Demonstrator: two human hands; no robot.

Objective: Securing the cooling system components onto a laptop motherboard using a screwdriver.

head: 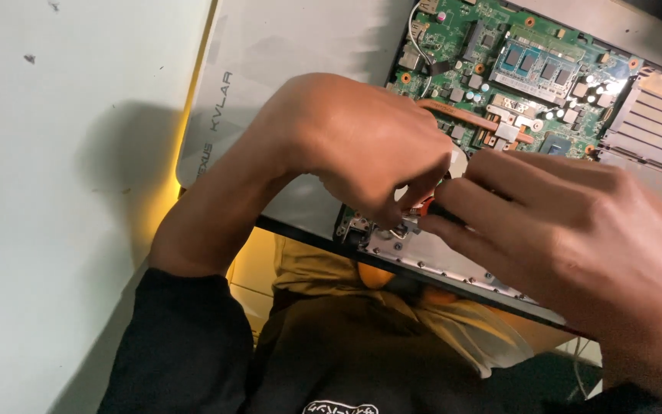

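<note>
on the white desk (55,230), both hands pinch at the opened laptop's (515,69) metal hinge (404,228): left hand (362,146), right hand (568,230).

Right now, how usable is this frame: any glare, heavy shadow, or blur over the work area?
Head view: glare blows out small parts on the circuit board at upper right; the left hand casts a soft shadow on the white table; yellow light spills along the laptop's edge; the right hand is slightly blurred and hides whatever it pinches.
</note>
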